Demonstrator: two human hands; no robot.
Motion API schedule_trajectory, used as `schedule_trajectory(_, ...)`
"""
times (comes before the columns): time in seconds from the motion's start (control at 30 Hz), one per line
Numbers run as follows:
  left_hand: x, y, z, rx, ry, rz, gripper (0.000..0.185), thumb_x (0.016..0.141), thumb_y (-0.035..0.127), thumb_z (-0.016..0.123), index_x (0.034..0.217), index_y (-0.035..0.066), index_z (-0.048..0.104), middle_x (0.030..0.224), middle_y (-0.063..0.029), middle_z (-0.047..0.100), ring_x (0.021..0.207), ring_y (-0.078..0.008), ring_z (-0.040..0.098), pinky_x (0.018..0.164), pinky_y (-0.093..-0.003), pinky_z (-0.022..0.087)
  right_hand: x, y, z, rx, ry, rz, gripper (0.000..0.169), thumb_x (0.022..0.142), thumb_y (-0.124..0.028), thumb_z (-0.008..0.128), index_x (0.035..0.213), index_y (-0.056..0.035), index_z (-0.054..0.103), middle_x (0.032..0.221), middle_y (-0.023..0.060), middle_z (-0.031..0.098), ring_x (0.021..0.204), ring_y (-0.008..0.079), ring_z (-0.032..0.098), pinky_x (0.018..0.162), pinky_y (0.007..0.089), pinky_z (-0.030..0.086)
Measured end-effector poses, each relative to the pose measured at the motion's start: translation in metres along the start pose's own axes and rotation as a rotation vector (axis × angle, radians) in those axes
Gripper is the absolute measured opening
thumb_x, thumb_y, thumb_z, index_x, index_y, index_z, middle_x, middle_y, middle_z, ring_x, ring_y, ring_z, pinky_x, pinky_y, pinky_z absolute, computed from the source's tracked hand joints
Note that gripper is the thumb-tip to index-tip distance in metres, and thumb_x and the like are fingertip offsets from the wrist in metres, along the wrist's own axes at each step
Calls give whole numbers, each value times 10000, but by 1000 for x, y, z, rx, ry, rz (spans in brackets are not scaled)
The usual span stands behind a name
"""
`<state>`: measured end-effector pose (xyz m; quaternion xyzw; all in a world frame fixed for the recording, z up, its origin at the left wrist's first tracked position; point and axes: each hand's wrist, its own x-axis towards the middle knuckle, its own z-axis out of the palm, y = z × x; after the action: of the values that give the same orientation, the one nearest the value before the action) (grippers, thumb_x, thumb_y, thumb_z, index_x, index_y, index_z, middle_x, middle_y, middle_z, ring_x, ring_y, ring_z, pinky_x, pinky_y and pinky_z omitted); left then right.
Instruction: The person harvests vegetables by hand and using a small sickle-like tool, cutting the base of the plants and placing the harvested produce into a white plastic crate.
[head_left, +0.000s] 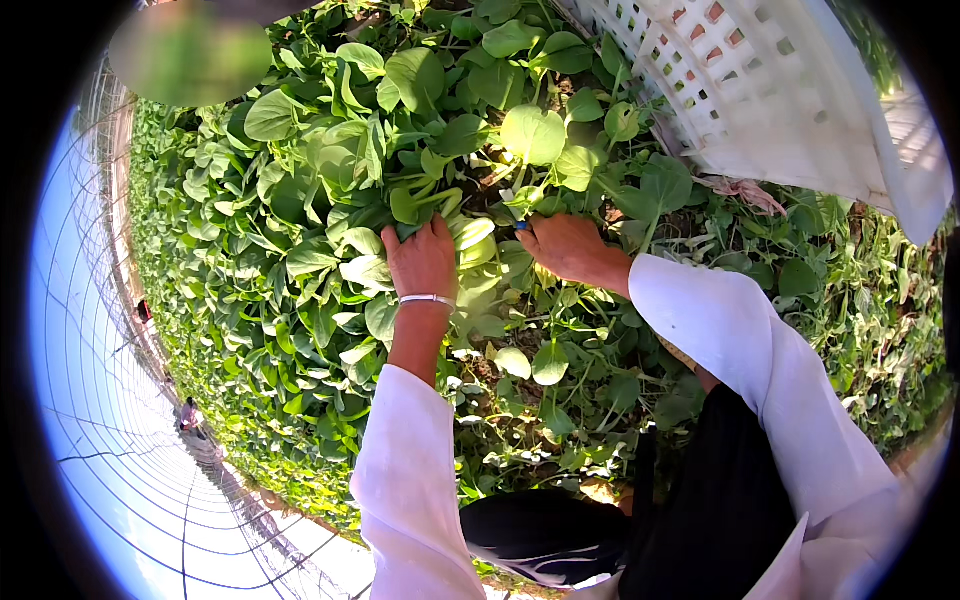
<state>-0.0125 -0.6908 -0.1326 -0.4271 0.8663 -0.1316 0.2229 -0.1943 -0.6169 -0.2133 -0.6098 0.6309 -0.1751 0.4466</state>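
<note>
My left hand (424, 259), with a light band at its wrist, is closed around leafy green plants (427, 201) with pale stems, resembling bok choy. To its right, my right hand (566, 244) is curled round a small tool, of which only a blue end (522, 225) shows at the fingers; the rest is hidden. Pale green stalks (474, 244) lie between the two hands. Broad leaves (532, 135) grow just above them. White sleeves cover both forearms.
A white perforated plastic basket (750, 97) stands tilted at the upper right, near a pink cloth-like scrap (742, 193). Dense greens (247, 247) spread to the left. A distant person (189, 414) is near the field edge, under a curved frame. A blurred round patch covers the upper left.
</note>
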Motion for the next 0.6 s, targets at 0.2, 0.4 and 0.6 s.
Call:
schedule_trajectory(0.2,-2,-6,-60,-38,77,257,375,804,126,567,1168,38,591,868,-118,656,767,-246,658,1018,-471,304,16,0,-10,78,261,-65,364,980,-360,460,913,-19,572,585,158,576,511,352,576,510,450,476)
schedule_trajectory(0.4,26,-50,-45,109,-208,163,503,737,176,651,1233,141,571,926,-97,663,832,-251,665,1039,-525,262,48,-25,-8,41,183,-106,382,981,-387,421,989,-38,575,589,150,595,527,346,605,512,467,500)
schedule_trajectory(0.6,10,-37,-10,-21,-62,104,443,693,130,651,1135,114,632,1048,-120,652,903,-256,655,969,-506,325,51,-31,-5,33,126,-48,379,973,-355,450,1013,12,534,587,141,597,530,352,609,490,469,495)
